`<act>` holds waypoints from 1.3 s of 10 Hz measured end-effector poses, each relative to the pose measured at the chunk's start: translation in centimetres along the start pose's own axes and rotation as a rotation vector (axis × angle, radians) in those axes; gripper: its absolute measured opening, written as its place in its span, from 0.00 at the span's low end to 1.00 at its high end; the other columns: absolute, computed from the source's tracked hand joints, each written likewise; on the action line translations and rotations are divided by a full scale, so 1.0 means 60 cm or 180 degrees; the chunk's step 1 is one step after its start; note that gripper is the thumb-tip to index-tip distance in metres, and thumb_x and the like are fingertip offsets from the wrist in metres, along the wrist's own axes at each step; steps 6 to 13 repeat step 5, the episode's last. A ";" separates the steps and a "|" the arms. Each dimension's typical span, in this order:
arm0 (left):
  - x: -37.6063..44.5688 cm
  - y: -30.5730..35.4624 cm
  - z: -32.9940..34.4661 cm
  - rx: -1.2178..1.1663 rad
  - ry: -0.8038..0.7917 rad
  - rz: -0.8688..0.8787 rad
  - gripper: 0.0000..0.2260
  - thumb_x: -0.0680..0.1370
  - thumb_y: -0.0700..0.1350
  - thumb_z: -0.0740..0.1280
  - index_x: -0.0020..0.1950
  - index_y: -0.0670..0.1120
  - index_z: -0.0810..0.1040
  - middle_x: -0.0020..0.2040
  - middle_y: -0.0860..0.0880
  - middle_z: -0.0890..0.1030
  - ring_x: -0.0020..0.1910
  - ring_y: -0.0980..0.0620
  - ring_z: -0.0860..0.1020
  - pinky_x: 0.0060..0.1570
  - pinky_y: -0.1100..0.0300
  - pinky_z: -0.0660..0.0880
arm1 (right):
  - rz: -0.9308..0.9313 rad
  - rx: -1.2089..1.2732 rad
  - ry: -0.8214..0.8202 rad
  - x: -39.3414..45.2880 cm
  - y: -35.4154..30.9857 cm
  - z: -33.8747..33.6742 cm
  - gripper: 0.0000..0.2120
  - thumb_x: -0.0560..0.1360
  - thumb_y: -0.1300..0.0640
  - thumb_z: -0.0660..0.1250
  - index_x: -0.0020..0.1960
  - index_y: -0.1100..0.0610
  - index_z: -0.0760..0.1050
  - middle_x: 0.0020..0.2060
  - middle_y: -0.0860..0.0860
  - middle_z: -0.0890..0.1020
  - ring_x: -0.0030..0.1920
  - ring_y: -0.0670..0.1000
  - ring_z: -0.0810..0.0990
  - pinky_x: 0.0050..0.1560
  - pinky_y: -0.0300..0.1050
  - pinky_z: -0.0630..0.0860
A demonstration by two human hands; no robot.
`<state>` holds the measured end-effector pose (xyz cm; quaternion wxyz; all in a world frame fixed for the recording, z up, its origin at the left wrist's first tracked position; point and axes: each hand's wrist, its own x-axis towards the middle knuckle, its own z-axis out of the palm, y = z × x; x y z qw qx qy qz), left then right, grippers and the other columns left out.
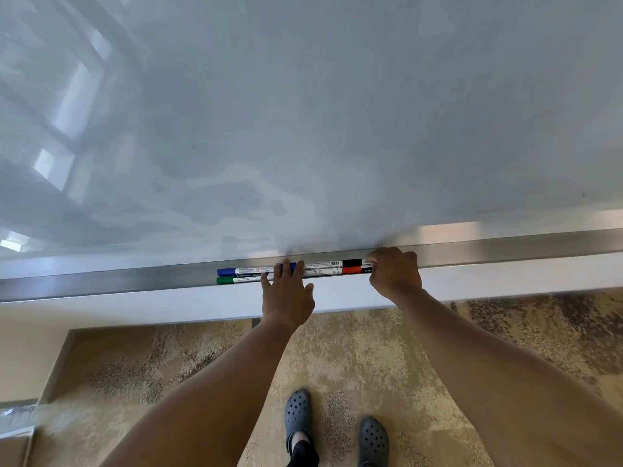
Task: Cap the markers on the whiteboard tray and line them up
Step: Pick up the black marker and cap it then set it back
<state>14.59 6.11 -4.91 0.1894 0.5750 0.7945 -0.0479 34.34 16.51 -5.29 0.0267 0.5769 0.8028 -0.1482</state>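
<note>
Marker (pixel 323 268) middles hidden under left hand (pixel 286 299), right ends behind right hand (pixel 394 273), label print too small to read, tray (pixel 135 281) cut off both sides

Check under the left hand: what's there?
The left hand lies across the middles of the markers on the tray. Those covered stretches and the tray beneath are hidden.

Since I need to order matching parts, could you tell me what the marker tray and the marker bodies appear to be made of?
The long silver marker tray looks like brushed aluminium: grey satin sheen with soft reflections. The white printed marker bodies look like smooth plastic, though that is less certain.
</note>
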 end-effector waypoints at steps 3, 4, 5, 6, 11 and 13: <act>-0.011 0.004 -0.014 -0.0075 -0.0028 -0.0017 0.27 0.84 0.54 0.52 0.81 0.50 0.50 0.81 0.45 0.48 0.80 0.46 0.48 0.76 0.43 0.48 | -0.0124 0.0299 0.0300 -0.021 -0.013 -0.012 0.11 0.74 0.61 0.62 0.54 0.54 0.78 0.54 0.49 0.81 0.58 0.54 0.76 0.56 0.50 0.67; -0.018 0.009 -0.022 -0.0120 0.0026 0.0033 0.26 0.84 0.53 0.50 0.81 0.49 0.49 0.81 0.45 0.47 0.80 0.46 0.47 0.76 0.43 0.48 | -0.0266 0.0344 0.0318 -0.029 -0.025 -0.015 0.13 0.78 0.55 0.61 0.61 0.56 0.76 0.63 0.51 0.78 0.66 0.53 0.73 0.62 0.51 0.67; -0.028 0.017 -0.029 -0.0059 0.0142 0.0091 0.26 0.84 0.53 0.48 0.81 0.46 0.48 0.81 0.45 0.47 0.80 0.46 0.48 0.77 0.44 0.49 | -0.0421 0.0365 0.0352 -0.043 -0.045 -0.018 0.17 0.79 0.54 0.58 0.65 0.57 0.73 0.69 0.51 0.73 0.72 0.53 0.66 0.69 0.53 0.64; -0.028 0.017 -0.029 -0.0059 0.0142 0.0091 0.26 0.84 0.53 0.48 0.81 0.46 0.48 0.81 0.45 0.47 0.80 0.46 0.48 0.77 0.44 0.49 | -0.0421 0.0365 0.0352 -0.043 -0.045 -0.018 0.17 0.79 0.54 0.58 0.65 0.57 0.73 0.69 0.51 0.73 0.72 0.53 0.66 0.69 0.53 0.64; -0.028 0.017 -0.029 -0.0059 0.0142 0.0091 0.26 0.84 0.53 0.48 0.81 0.46 0.48 0.81 0.45 0.47 0.80 0.46 0.48 0.77 0.44 0.49 | -0.0421 0.0365 0.0352 -0.043 -0.045 -0.018 0.17 0.79 0.54 0.58 0.65 0.57 0.73 0.69 0.51 0.73 0.72 0.53 0.66 0.69 0.53 0.64; -0.028 0.017 -0.029 -0.0059 0.0142 0.0091 0.26 0.84 0.53 0.48 0.81 0.46 0.48 0.81 0.45 0.47 0.80 0.46 0.48 0.77 0.44 0.49 | -0.0421 0.0365 0.0352 -0.043 -0.045 -0.018 0.17 0.79 0.54 0.58 0.65 0.57 0.73 0.69 0.51 0.73 0.72 0.53 0.66 0.69 0.53 0.64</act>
